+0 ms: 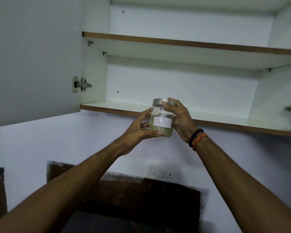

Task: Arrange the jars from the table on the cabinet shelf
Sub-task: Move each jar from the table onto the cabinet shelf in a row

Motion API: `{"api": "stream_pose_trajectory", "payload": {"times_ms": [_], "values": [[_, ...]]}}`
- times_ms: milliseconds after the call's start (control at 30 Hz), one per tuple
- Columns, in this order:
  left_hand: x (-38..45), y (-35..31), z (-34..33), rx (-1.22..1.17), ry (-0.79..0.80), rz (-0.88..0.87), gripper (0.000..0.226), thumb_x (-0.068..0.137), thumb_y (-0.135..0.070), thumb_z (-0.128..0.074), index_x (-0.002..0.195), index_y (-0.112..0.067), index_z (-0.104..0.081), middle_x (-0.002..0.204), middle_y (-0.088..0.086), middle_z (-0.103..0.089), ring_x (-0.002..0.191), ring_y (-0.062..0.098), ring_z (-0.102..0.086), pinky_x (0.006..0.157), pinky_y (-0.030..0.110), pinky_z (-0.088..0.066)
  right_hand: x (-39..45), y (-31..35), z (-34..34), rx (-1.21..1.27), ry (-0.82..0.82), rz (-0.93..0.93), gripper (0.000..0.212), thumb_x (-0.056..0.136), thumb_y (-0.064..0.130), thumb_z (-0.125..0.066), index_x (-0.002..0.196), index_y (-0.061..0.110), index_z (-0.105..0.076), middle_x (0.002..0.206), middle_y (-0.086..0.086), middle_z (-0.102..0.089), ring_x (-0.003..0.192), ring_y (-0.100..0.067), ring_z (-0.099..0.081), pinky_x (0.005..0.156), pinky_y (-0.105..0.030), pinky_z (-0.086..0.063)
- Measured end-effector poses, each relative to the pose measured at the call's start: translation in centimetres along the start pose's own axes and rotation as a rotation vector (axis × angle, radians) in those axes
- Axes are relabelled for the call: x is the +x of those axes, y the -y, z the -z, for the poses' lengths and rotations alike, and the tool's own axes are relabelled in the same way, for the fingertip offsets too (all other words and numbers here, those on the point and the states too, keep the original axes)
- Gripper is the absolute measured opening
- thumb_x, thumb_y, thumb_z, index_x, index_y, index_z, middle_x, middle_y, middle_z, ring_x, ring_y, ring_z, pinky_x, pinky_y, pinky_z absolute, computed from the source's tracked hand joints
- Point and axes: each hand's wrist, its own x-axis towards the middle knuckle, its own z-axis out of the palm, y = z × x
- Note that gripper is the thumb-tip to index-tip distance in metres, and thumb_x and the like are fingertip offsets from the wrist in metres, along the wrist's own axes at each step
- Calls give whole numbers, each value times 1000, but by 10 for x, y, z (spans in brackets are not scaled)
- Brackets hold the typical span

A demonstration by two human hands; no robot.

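White cabinet shelves [200,113] with brown front edges fill your view, doors swung wide. You hold a clear jar [162,117] just before the lower shelf's front edge, left hand [138,130] cupping its base, right hand [180,118] grasping near the metal lid. Its label seems to read "Fennel"; greenish seeds fill the bottom.

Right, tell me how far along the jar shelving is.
Done: nothing visible yet; the lower shelf and the upper shelf show no jars. In hand: the left hand and right hand both hold the fennel jar in front of the lower shelf's edge, not yet set down. Left: placing it; the table and any other jars are out of view.
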Motion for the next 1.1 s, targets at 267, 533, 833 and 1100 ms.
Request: {"api": "stream_pose_trajectory", "payload": {"times_ms": [267, 533, 833, 1100], "values": [[36, -17, 24, 71, -8, -50, 95, 74, -16, -85, 149, -41, -34, 120, 11, -72, 114, 23, -68, 102, 41, -53, 41, 14, -8, 21, -12, -7, 44, 88, 31, -70, 128, 18, -58, 131, -13, -63, 120, -38, -61, 96, -62, -52], [66, -22, 45, 96, -22, -13, 69, 79, -33, -84, 139, -29, -49, 124, 11, -67, 112, 22, -69, 95, 42, -58, 64, 3, -11, 75, -19, 3, 47, 89, 24, -70, 131, 8, -58, 133, -20, -62, 122, -41, -59, 98, -62, -50], [107, -62, 65, 271, -73, -61, 59, 81, -37, -82, 131, -24, -56, 108, 3, -72, 98, 15, -74, 71, 28, -59, 86, 8, -21, 96, -43, 4, 51, 88, 25, -69, 134, 6, -57, 134, -15, -62, 126, -32, -58, 104, -54, -47], [125, -65, 83, 325, -75, -134, 42, 84, -30, -80, 123, -27, -64, 108, 6, -74, 98, 25, -73, 77, 38, -62, 103, 12, -36, 93, -42, 18, 50, 91, 27, -66, 135, 6, -56, 135, -14, -61, 125, -33, -57, 105, -54, -46]]}}
